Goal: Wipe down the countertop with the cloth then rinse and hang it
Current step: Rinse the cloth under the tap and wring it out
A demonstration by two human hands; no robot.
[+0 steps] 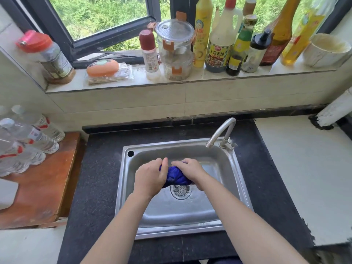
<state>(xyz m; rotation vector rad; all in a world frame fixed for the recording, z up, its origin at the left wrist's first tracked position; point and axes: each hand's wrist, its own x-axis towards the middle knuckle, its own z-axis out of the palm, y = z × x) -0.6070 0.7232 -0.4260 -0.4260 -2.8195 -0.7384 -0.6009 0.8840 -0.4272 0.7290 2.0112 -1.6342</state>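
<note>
Two hands [150, 176] [190, 171] around half-hidden cloth [176, 175]

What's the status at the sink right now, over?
Left hand and right hand both gripping blue cloth. Cloth bunched above drain in sink. Nothing blocking.

The black countertop [99, 178] holds a steel sink [181, 216], with clear water bottles [28, 141] lying on the wooden stand [47, 187] beside it.

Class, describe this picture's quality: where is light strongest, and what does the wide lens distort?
Head view: light is strongest through the window, where the greenery looks washed out; the tall bottles at the right lean outward, a lens distortion.
</note>
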